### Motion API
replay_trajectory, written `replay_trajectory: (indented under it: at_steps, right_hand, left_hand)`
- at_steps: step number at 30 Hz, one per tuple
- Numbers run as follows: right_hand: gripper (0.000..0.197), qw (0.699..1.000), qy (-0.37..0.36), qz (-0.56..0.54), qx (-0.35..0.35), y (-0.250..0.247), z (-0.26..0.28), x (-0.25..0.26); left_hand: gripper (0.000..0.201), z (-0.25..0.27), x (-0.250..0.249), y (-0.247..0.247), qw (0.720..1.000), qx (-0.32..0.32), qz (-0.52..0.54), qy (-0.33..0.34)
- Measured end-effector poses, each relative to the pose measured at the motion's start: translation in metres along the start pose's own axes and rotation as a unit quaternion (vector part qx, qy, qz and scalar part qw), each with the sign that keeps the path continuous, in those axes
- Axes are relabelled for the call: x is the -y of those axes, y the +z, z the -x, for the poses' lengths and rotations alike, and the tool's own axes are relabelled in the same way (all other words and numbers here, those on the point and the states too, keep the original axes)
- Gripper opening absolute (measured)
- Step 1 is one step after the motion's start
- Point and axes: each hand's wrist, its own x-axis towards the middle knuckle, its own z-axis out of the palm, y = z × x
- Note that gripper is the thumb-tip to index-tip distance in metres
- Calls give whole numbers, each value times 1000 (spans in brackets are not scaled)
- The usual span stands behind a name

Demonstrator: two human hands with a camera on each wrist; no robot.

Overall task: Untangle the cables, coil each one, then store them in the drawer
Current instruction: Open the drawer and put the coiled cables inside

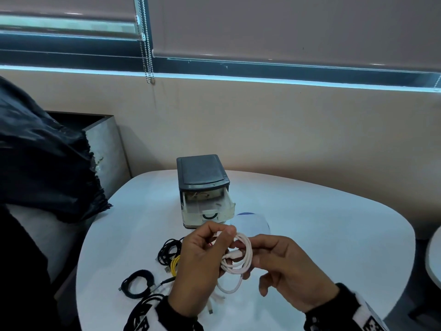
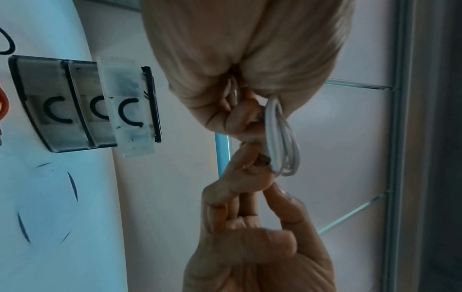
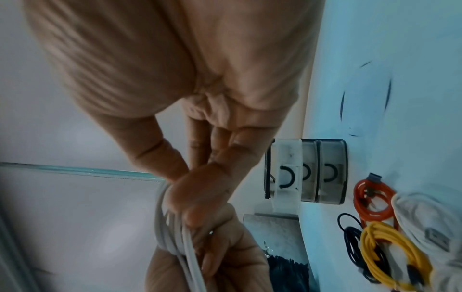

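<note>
A white cable (image 1: 239, 258) wound into a small coil hangs in the air between both hands, above the front of the white table (image 1: 322, 247). My left hand (image 1: 222, 237) pinches the coil's top with thumb and fingers. My right hand (image 1: 251, 259) grips its right side. From the left wrist the coil (image 2: 283, 138) shows as several loops pinched by fingers from both sides. The right wrist view shows the cable (image 3: 170, 227) running under my palm. A small dark drawer unit (image 1: 202, 180) stands behind, its top clear drawer (image 1: 210, 210) pulled out.
Left of my hands on the table lie a yellow cable (image 1: 175, 263), loose black cables (image 1: 168, 250) and a coiled black cable (image 1: 137, 284). An orange cable (image 3: 372, 199) and a white bundle (image 3: 425, 223) lie near the unit. Dark fabric (image 1: 47, 163) is heaped at the left.
</note>
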Motion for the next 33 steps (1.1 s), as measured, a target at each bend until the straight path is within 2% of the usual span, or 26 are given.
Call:
replay_trajectory:
  at_steps: [4,7,10,15,19,20,22,24,26,30,33]
  right_hand:
    - [35,999,-11,44,22,-3,2,1]
    - [31,999,-18,39,30,-6,2,1]
    - [36,999,-38,21,29,-3,2,-1]
    - [29,987,-100,68,-105,8,-4,-3]
    - [29,978,-139,75,-134,11,-7,-1]
    - [25,973,-156,82,-148,13,-7,0]
    - [3,958,-197,87,-188,18,-10,-1]
    - [20,942,-220,94,-236,22,-13,-7]
    - [23,937,-223,85,-256,28,-15,-12]
    - [8,947,-193,73,-246,31,-18,-17]
    - [9,976,-119,0,-183,31,-20,-18]
  left_hand:
    - [23,-2,5,-5,999,-9,-45,22]
    - [24,-1,7,-3,1000,1,-11,-27]
    - [23,-5,4,-1,995,13,44,-89]
    - [21,-9,-4,7,995,25,33,-96]
    - [17,-9,-2,7,992,29,58,-108]
    - [16,-10,-2,6,991,31,75,-111]
    - [17,-11,0,6,987,21,119,-109]
    - [18,-13,1,5,986,0,136,-98]
    - [15,-13,2,3,987,-15,130,-93]
    - [15,-12,2,-6,982,-18,154,-111]
    - [26,-13,-1,-16,980,-21,174,-92]
